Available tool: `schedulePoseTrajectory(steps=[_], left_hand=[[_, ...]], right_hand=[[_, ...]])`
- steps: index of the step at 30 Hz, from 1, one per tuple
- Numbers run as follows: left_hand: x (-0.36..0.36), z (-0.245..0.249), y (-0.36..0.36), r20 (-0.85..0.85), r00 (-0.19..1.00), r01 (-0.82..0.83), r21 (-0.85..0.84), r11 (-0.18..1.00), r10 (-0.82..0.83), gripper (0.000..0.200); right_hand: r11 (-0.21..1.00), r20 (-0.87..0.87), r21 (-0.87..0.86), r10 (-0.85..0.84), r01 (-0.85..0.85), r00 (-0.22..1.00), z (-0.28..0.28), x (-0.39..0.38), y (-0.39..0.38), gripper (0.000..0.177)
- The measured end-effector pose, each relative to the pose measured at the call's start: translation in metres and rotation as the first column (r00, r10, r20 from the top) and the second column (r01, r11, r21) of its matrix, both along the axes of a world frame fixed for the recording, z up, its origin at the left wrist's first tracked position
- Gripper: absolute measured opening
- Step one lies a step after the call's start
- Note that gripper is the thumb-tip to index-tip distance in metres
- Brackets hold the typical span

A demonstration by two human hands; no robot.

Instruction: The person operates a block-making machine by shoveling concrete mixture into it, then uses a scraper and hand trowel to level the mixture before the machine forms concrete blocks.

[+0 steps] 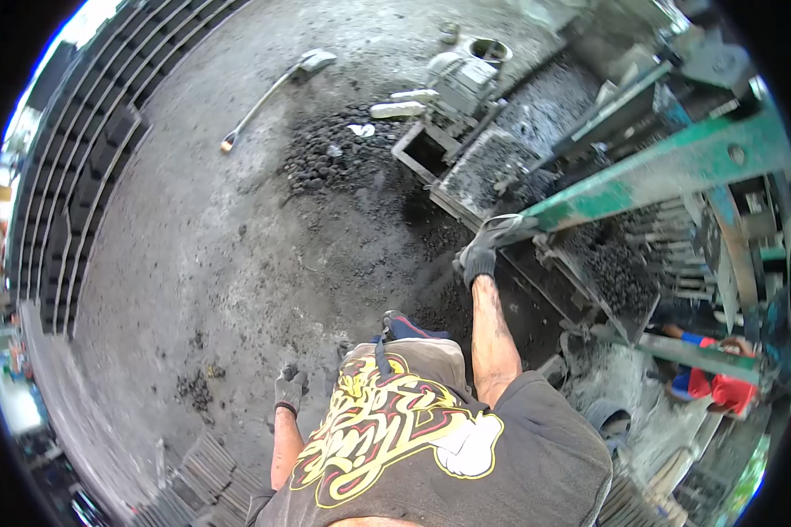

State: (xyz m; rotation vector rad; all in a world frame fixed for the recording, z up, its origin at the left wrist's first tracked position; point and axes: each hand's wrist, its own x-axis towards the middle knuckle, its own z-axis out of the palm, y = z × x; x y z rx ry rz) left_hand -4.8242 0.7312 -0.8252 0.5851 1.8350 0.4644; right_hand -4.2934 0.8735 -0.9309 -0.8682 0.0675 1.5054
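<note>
right hand (486,250) gloved, grip is holding the end of the green lever (668,167), which is slanting above the mould (611,272) of dark mix | left hand (288,389) gloved, is hanging over the floor (193,263), grip state unclear | shovel (272,88) is lying well apart

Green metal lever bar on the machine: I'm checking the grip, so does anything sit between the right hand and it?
Nothing visible does. The grey-gloved right hand wraps directly around the near end of the long green metal lever bar.
</note>
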Motion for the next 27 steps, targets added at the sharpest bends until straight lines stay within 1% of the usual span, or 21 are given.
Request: schedulePoseTrajectory(steps=[1,2,3,4,7,8,9,11,12,13,14,15,17,18,19,20,22,23,25,26,27], left_hand=[[0.001,0.002,-0.005,0.0,0.999,-0.036,0.019,0.999,0.036,0.021],[-0.004,-0.004,-0.017,-0.002,0.997,-0.076,0.02,0.997,0.076,0.021],[-0.009,-0.014,-0.027,0.015,0.997,-0.077,0.018,0.997,0.077,0.028],[-0.015,-0.023,-0.039,0.031,0.996,-0.082,0.017,0.997,0.081,0.035],[-0.032,-0.037,-0.085,0.041,0.988,-0.145,-0.061,0.988,0.147,0.027],[-0.037,-0.04,-0.098,0.038,0.989,-0.135,-0.118,0.984,0.141,0.021],[-0.043,-0.047,-0.111,0.008,0.983,-0.18,-0.171,0.969,0.184,0.025],[-0.056,-0.052,-0.14,-0.013,0.969,-0.245,-0.199,0.949,0.248,0.023],[-0.059,-0.052,-0.153,-0.03,0.963,-0.267,-0.228,0.936,0.268,0.021],[-0.061,-0.05,-0.166,-0.029,0.953,-0.3,-0.228,0.926,0.302,0.021],[-0.065,-0.049,-0.177,-0.012,0.934,-0.352,-0.208,0.913,0.357,0.018],[-0.069,-0.048,-0.186,0.006,0.915,-0.396,-0.187,0.899,0.404,0.016],[-0.074,-0.054,-0.206,0.006,0.903,-0.424,-0.137,0.895,0.429,0.022],[-0.077,-0.058,-0.209,0.006,0.9,-0.433,-0.092,0.897,0.436,0.029],[-0.072,-0.034,-0.199,-0.037,0.89,-0.454,-0.151,0.878,0.454,0.034],[-0.074,-0.037,-0.2,-0.03,0.89,-0.454,-0.156,0.877,0.455,0.034],[-0.075,-0.042,-0.204,0.02,0.926,-0.358,-0.266,0.895,0.377,0.038],[-0.073,-0.032,-0.194,0.022,0.932,-0.34,-0.303,0.891,0.363,0.037],[-0.077,-0.019,-0.174,0.027,0.963,-0.245,-0.322,0.915,0.268,0.035],[-0.08,-0.025,-0.165,0.021,0.967,-0.235,-0.317,0.919,0.254,0.034],[-0.083,-0.031,-0.157,0.014,0.971,-0.224,-0.312,0.923,0.24,0.033]], right_hand=[[0.952,0.305,-0.282,-0.027,0.117,0.952,0.018,-0.036,0.003,0.026],[0.971,0.122,-0.234,-0.014,0.043,0.992,0.044,-0.061,-0.004,0.024],[0.99,0.13,-0.08,0.127,-0.117,0.983,0.041,-0.083,-0.005,0.025],[0.977,0.054,-0.036,0.214,-0.212,0.975,0.039,-0.103,-0.006,0.026],[0.891,-0.107,-0.023,0.448,-0.453,0.888,0.081,-0.179,-0.001,0.026],[0.849,-0.1,-0.025,0.524,-0.528,0.846,0.085,-0.201,0.003,0.026],[0.797,-0.045,-0.046,0.601,-0.603,0.798,0.085,-0.221,0.007,0.027],[0.647,0.157,-0.118,0.761,-0.753,0.629,0.053,-0.25,0.013,0.03],[0.506,0.412,-0.249,0.827,-0.826,0.383,0.032,-0.255,0.014,0.031],[0.343,0.607,-0.443,0.795,-0.828,0.005,0.011,-0.259,0.015,0.032],[0.23,0.653,-0.622,0.68,-0.749,-0.334,-0.009,-0.264,0.017,0.034],[0.16,0.587,-0.803,0.384,-0.575,-0.713,-0.022,-0.258,0.009,0.036],[0.173,0.572,-0.82,0.286,-0.545,-0.769,-0.062,-0.231,-0.006,0.033],[0.141,0.552,-0.831,0.315,-0.537,-0.772,-0.073,-0.224,-0.01,0.035],[0.108,0.529,-0.843,0.345,-0.528,-0.775,-0.078,-0.217,-0.014,0.037],[0.106,0.523,-0.847,0.345,-0.521,-0.78,-0.076,-0.209,-0.021,0.037],[0.203,0.561,-0.797,0.595,-0.568,-0.575,-0.066,-0.192,-0.039,0.042],[0.205,0.554,-0.803,0.603,-0.56,-0.574,-0.056,-0.189,-0.046,0.042],[0.174,0.488,-0.863,0.528,-0.475,-0.695,-0.038,-0.183,-0.049,0.041],[0.185,0.49,-0.863,0.537,-0.471,-0.687,-0.034,-0.183,-0.048,0.041],[0.132,0.425,-0.88,0.648,-0.456,-0.632,-0.032,-0.184,-0.045,0.039]])
